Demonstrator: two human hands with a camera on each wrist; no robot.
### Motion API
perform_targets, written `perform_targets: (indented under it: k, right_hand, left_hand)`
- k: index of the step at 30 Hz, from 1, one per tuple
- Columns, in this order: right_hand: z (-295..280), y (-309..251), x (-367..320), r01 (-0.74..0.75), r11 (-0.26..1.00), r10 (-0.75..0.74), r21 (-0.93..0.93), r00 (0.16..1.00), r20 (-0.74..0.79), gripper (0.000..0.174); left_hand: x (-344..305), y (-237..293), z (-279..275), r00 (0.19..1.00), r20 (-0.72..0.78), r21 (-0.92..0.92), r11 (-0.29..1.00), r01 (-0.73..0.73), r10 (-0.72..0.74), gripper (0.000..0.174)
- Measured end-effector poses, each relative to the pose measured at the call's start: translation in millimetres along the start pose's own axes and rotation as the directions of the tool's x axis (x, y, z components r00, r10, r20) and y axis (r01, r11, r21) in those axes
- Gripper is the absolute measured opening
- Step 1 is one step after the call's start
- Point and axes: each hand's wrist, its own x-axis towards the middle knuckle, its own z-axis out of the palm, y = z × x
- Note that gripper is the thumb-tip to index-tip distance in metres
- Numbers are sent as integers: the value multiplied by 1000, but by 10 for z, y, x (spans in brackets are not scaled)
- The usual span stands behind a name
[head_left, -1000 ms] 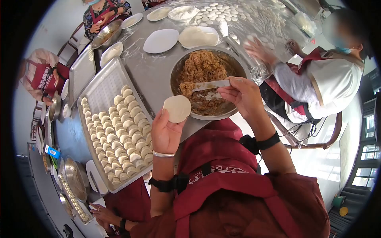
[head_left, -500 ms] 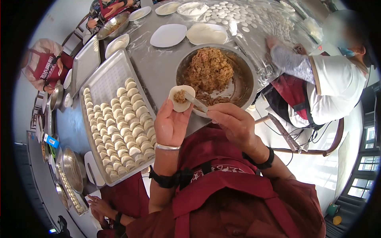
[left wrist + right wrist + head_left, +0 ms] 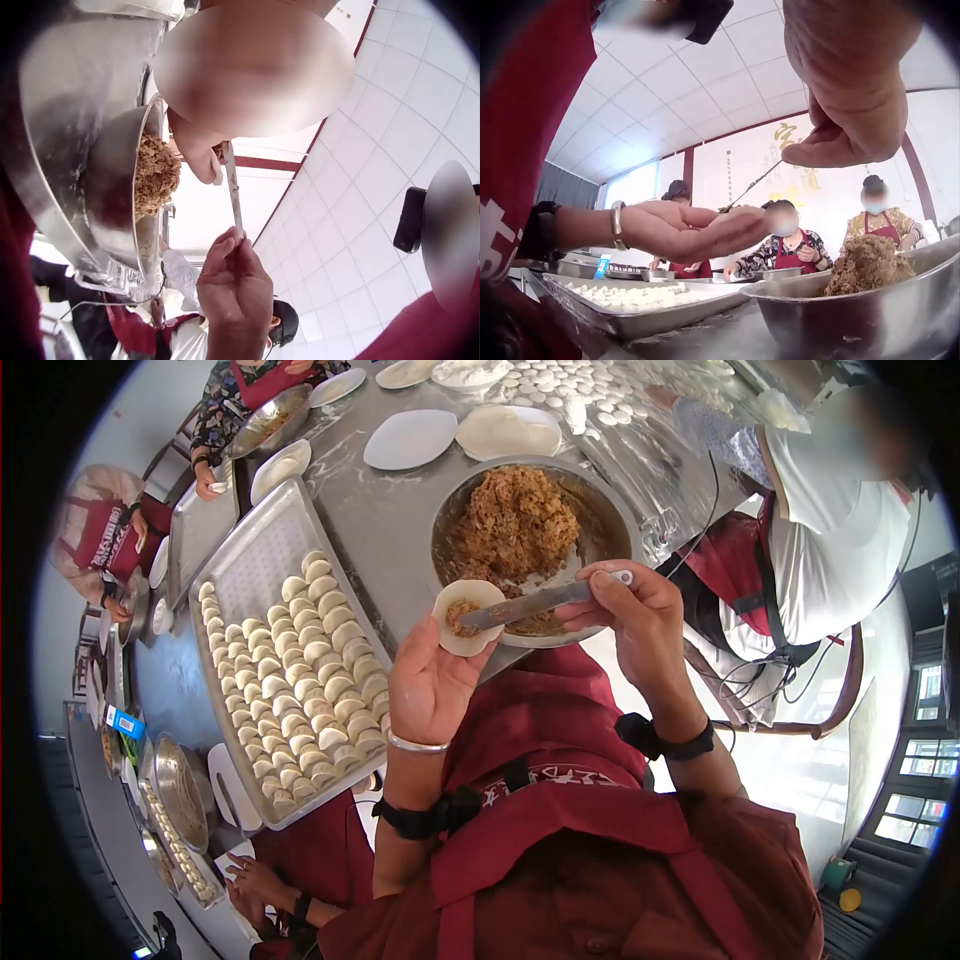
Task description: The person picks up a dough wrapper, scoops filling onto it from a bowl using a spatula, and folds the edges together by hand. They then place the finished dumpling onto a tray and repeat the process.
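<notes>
My left hand (image 3: 432, 685) holds a round dumpling wrapper (image 3: 486, 642), palm up, with the thumb along its edge. A small dab of brown filling (image 3: 458, 614) lies in the middle of the wrapper. Between thumb and fingertips my right hand (image 3: 645, 615) grips a flat metal spatula (image 3: 535, 603), its smeared tip on the filling. The left wrist view shows the spatula (image 3: 233, 187) spanning the space between both hands. Just beyond them stands a steel bowl (image 3: 608, 525) with a large mound of filling (image 3: 520, 520).
To the left, a perforated metal tray (image 3: 252, 530) carries rows of folded dumplings (image 3: 300, 690). White plates (image 3: 410, 440) and flat wrappers (image 3: 505, 435) lie behind the bowl. A person in white (image 3: 830, 530) works at the right; others stand at the far left.
The spatula came from over the bowl to the wrapper, bringing filling onto it. Since half a second ago, its blade has turned flatter across the wrapper and the right hand's grip has rotated.
</notes>
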Motion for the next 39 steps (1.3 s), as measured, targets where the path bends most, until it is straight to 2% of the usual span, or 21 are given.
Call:
perform_targets:
  k: [6, 15, 21, 27, 36, 39]
  right_hand:
    - [-12, 89, 38, -64, 998, 65, 26, 997, -30, 21]
    - [-130, 52, -13, -98, 986, 112, 138, 989, -96, 20]
    - [-103, 76, -26, -151, 973, 171, 172, 979, -107, 19]
    - [-21, 68, -48, -173, 962, 202, 213, 971, -125, 18]
    - [-32, 114, -63, -173, 957, 205, 235, 971, -120, 19]
    - [-61, 141, -71, -185, 954, 216, 236, 970, -115, 19]
  left_hand:
    - [-80, -15, -3, 999, 49, 97, 995, -6, 1, 43]
    - [-71, 0, -88, 996, -71, 12, 999, -47, 48, 39]
    - [-102, -24, -41, 995, 44, -7, 996, -91, 91, 41]
    - [-130, -30, -7, 989, 114, 113, 988, -102, 89, 39]
    - [-151, -67, 57, 993, 87, 226, 969, -103, 85, 45]
    - [-161, -71, 106, 992, 88, 344, 931, -120, 95, 45]
